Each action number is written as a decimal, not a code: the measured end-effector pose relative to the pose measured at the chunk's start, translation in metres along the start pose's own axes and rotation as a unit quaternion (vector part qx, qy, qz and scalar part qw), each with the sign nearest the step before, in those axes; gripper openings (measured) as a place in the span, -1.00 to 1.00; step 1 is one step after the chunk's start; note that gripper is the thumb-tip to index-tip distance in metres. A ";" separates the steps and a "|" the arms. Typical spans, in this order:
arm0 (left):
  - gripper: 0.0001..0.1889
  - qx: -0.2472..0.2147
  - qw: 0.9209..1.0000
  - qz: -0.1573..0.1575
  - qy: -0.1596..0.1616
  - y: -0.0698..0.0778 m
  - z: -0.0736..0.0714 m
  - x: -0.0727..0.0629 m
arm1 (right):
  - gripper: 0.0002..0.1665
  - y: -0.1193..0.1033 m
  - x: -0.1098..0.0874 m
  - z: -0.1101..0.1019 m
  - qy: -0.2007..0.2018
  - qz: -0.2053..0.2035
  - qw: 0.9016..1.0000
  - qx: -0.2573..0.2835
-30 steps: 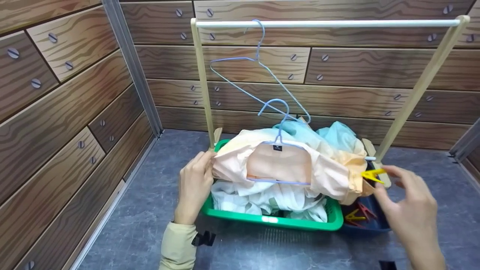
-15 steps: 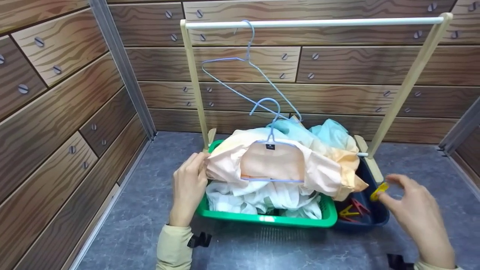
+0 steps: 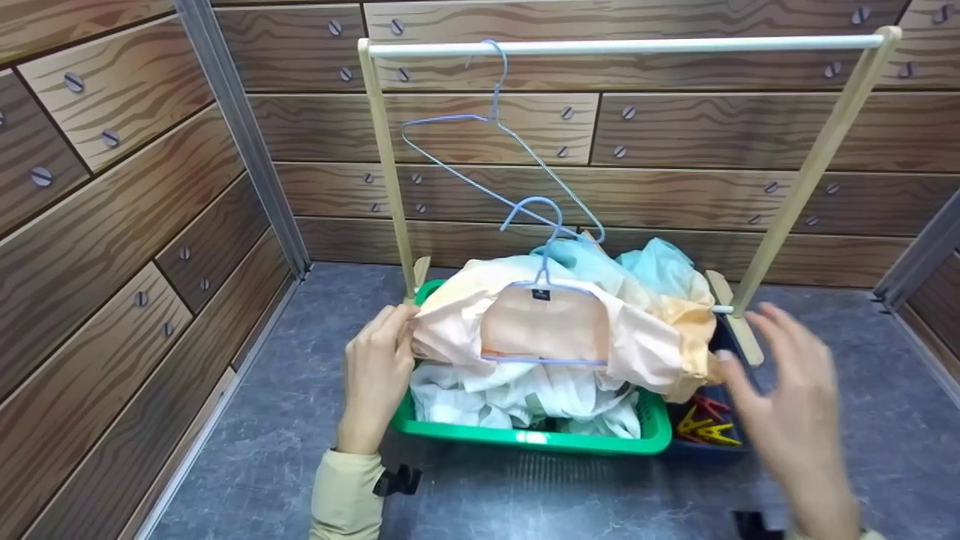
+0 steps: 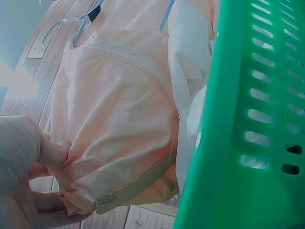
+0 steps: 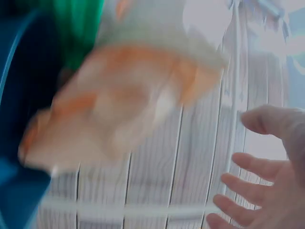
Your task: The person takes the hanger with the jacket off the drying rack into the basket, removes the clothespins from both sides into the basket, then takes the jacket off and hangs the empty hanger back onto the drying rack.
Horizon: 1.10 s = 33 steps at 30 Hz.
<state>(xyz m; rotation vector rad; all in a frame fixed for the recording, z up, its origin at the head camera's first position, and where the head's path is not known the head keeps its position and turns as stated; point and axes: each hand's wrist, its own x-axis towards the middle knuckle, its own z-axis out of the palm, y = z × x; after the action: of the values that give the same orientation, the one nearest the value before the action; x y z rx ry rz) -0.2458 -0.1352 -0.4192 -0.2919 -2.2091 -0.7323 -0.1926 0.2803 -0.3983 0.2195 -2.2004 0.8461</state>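
A pale peach shirt (image 3: pixel 649 349) with a dark neck label lies across the green basket (image 3: pixel 592 445). A blue wire hanger (image 3: pixel 552 240) is inside it, its hook rising through the neck opening. My left hand (image 3: pixel 375 375) pinches the cloth at the shirt's left end; the left wrist view shows thumb and fingers on the bunched sleeve (image 4: pixel 114 124). My right hand (image 3: pixel 791 409) is beside the shirt's right end, fingers spread and holding nothing. In the right wrist view the shirt end (image 5: pixel 114 114) is blurred. Yellow clothespins (image 3: pixel 712 433) and red ones lie in the dark blue bin (image 5: pixel 21 195).
A wooden rack with a white rail (image 3: pixel 637 46) stands behind the basket. Another blue hanger (image 3: pixel 536 161) hangs bare from its left part. White cloth (image 3: pixel 465 397) fills the basket's front, and turquoise cloth (image 3: pixel 660 262) piles behind. Wood-patterned walls enclose the back and left.
My right hand has let go of a yellow clothespin, which now lies in the blue bin, and has moved back up toward the shirt's right end. My left hand keeps its pinch.
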 end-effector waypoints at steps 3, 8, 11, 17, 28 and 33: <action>-0.86 -0.001 1.000 0.000 -0.007 0.001 0.000 0.002 | -0.36 -0.015 -0.001 0.024 0.013 -0.056 0.998 0.033; -0.88 -0.013 1.000 -0.001 -0.012 0.004 0.002 0.002 | -0.30 -0.029 0.002 0.062 0.005 -0.097 0.994 0.039; -0.88 -0.017 1.000 0.006 -0.014 0.005 0.003 0.001 | -0.27 -0.030 0.000 0.076 -0.008 -0.069 0.998 0.006; -0.90 -0.018 0.999 0.028 -0.006 0.008 0.002 0.001 | -0.35 -0.024 0.002 0.083 0.000 -0.012 0.999 -0.037; -0.90 -0.008 1.000 0.000 0.011 0.001 -0.010 0.004 | -0.59 -0.006 0.010 0.056 0.057 0.087 0.993 -0.052; -0.90 -0.005 1.000 -0.005 0.019 -0.001 -0.011 0.002 | -0.69 -0.003 0.011 0.059 0.102 0.088 0.990 -0.042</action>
<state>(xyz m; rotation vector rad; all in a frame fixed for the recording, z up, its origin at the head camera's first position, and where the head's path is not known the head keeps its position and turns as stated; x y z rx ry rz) -0.2415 -0.1427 -0.4123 -0.2696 -2.1721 -0.7492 -0.2336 0.2414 -0.4185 -0.1002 -2.0787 0.8301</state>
